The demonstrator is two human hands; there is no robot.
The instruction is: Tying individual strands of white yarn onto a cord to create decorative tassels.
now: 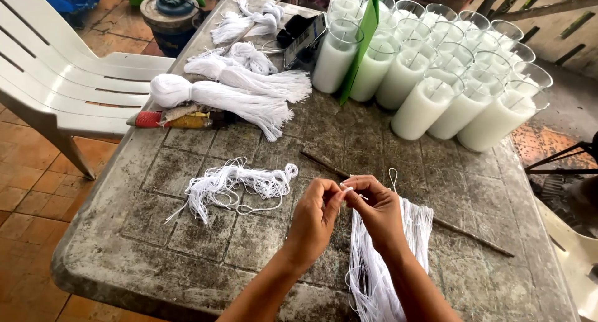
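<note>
Candle glasses (pixel 436 66) behind thread bundles (pixel 230 91) (all on table (pixel 187 235)).

A white string (pixel 352 189) is pinched between left hand (pixel 319 215) and right hand (pixel 378 211) above a string bundle (pixel 380 260) on the table (pixel 187 247).

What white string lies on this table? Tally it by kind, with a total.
Tied hanks: 4
Loose tangled pile: 1
Straight bundle, a strand pinched by left hand and right hand: 1
Total: 6
</note>
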